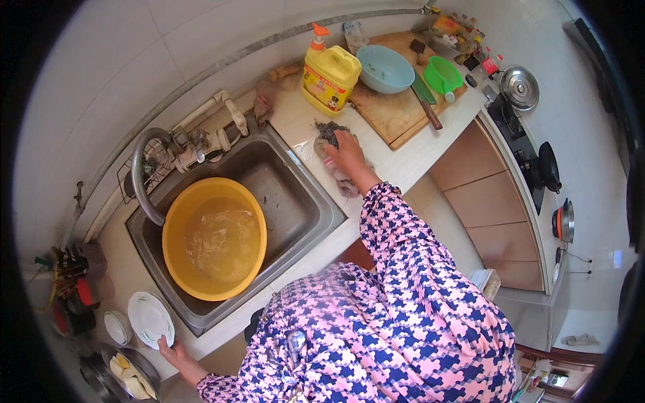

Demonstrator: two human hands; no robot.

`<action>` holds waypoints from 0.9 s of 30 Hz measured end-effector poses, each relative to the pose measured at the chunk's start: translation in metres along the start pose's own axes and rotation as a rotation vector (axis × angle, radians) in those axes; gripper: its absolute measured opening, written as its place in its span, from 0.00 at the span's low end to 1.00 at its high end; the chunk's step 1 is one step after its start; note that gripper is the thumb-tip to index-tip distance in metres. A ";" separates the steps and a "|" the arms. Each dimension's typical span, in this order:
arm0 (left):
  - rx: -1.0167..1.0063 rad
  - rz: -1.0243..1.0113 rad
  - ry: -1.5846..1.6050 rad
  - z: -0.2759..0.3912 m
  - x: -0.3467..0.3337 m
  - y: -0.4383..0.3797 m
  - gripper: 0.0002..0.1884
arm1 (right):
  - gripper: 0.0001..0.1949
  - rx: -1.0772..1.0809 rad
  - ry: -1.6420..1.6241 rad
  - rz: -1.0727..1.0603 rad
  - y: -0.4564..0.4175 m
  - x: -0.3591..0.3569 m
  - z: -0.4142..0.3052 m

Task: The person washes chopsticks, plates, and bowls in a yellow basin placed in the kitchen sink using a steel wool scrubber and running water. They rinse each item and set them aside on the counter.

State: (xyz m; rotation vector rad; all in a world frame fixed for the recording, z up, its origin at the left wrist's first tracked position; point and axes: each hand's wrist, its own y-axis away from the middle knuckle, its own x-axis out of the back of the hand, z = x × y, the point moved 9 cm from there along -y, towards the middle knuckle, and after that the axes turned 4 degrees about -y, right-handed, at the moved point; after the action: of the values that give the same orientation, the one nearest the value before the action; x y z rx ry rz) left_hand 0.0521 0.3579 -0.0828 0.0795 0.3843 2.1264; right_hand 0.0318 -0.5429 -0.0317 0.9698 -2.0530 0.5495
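My left hand (177, 353) grips the rim of a white plate (150, 317) with a faint leaf pattern, at the counter left of the sink. Right of the sink, my right hand (347, 155) has its fingers on a dark wire-mesh scouring pad (330, 131). A crumpled, greyish cloth (344, 182) lies under and beside that hand. Between my hands, a yellow plastic basin (174, 274) holding water stands in the stainless steel sink (297, 221). The curved faucet (137, 176) reaches over the basin's rim.
Behind my right hand stands a yellow detergent jug (330, 75) with an orange pump. A wooden cutting board (383, 118) carries a light blue bowl (385, 68), a green strainer (442, 75) and a cleaver (426, 103). White bowls (117, 327) and a metal dish of food (132, 378) sit at lower left.
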 end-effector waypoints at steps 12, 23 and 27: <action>-0.004 0.047 0.187 0.011 -0.015 -0.009 0.17 | 0.28 -0.281 -0.393 0.458 -0.017 0.050 0.083; -0.273 -0.030 -0.602 0.047 -0.036 0.066 0.16 | 0.26 -0.845 -1.270 0.569 -0.094 0.104 0.179; 0.169 -0.224 -0.485 0.043 -0.068 0.087 0.41 | 0.33 -0.911 -1.302 0.450 -0.125 0.102 0.204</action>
State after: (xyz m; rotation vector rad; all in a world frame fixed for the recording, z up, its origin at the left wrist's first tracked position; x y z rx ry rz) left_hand 0.0287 0.2682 -0.0098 0.6093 0.2666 1.7773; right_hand -0.0066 -0.7977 -0.0664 0.2120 -3.1361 -1.0820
